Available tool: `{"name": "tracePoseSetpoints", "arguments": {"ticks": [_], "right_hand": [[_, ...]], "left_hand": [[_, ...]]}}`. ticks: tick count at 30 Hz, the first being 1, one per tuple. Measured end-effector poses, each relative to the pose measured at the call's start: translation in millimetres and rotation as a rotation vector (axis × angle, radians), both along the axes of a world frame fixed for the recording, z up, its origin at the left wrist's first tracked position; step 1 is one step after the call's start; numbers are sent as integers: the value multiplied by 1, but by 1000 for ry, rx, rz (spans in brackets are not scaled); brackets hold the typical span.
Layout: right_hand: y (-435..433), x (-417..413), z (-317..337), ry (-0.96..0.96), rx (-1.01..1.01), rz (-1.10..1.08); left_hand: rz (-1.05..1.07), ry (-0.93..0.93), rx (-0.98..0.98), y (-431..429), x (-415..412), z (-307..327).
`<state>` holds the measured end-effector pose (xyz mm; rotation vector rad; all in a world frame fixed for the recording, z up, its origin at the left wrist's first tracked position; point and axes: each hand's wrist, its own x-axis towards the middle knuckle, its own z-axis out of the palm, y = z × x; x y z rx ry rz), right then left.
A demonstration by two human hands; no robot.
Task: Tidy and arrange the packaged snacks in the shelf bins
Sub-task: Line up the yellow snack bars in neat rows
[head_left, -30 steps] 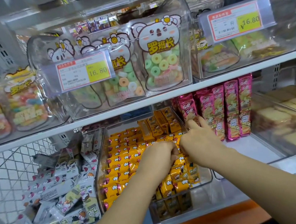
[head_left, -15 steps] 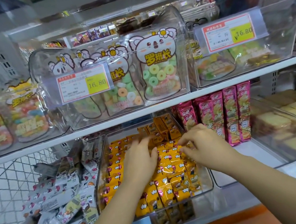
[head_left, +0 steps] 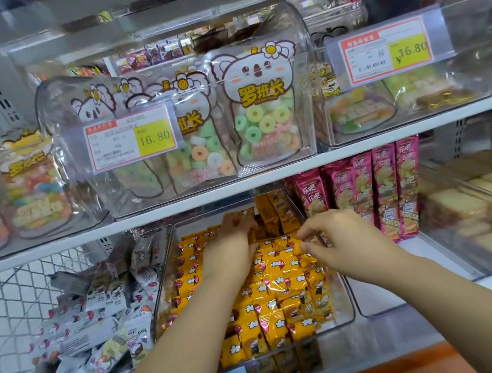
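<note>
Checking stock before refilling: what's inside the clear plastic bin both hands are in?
Rows of small yellow-orange snack packets fill the clear plastic bin, with upright darker orange packs at the back. The left hand and right hand cover some packets; the bin floor is hidden.

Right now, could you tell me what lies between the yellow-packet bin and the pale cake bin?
Upright pink packets stand between them at the back of a clear bin; its front floor is bare, as the head view shows.

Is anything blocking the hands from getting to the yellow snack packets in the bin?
Nothing visible does. The left hand touches the yellow packets at the back of the open clear bin, and the right hand is right above them.
</note>
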<state>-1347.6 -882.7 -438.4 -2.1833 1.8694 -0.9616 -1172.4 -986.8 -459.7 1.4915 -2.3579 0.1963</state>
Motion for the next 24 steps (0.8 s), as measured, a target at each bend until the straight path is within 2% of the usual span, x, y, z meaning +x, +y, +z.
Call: {"name": "tracePoseSetpoints", "arguments": {"ticks": [4,7,10,13,14,20,24], "right_hand": [[4,1,2,-36,-10,8],[5,7,3,-160,-45,23],[6,13,6,-405,-34,-13],[6,18,7,-737,126,55],[6,18,7,-772,174,69],[6,12,10,-633,158,52],[10,-1,19,-599,20,6]], "left_hand": [[-21,171,-4,29,12,6],[-140,292,-37,60,23,5],[-302,299,-54,82,30,5],[-450,263,-25,92,32,4],[-487,247,-22,94,33,4],[-514,208,-37,100,35,2],[-441,410,-31,100,34,6]]}}
